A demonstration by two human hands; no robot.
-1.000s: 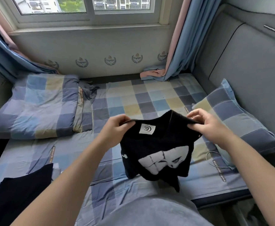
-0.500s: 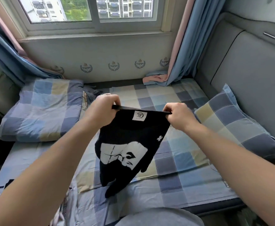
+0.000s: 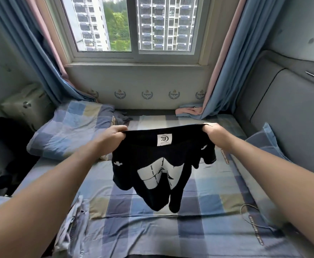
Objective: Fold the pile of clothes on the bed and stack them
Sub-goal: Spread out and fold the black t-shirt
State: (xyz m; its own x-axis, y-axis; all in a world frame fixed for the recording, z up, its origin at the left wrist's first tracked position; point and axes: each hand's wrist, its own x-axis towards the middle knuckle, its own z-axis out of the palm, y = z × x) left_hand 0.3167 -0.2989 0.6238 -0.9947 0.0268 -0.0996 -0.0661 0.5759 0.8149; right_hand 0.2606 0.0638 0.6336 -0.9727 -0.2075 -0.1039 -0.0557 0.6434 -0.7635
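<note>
Lifted higher and pulled wider than before, the shirt (image 3: 148, 157) is held above the bed (image 3: 208, 213). Its top edge is clenched in the left hand (image 3: 113, 136) and right hand (image 3: 215, 135), likely so it hangs flat for folding.

One black T-shirt (image 3: 152, 164) with a white print, bearing one white sewn-in label (image 3: 164, 140); two bare hands, left hand (image 3: 113, 135) and right hand (image 3: 213, 134); one bed (image 3: 152, 229) with a blue-and-beige checked sheet; one folded checked quilt (image 3: 68, 131); one checked pillow (image 3: 262, 138); two blue curtains lined in pink, left curtain (image 3: 31, 53) and right curtain (image 3: 232, 62); one window (image 3: 133, 25) of two panes; five blue crest emblems (image 3: 147, 94) on the wall below it; one thin looped cable (image 3: 245, 209); one crumpled grey garment (image 3: 72, 220)
</note>
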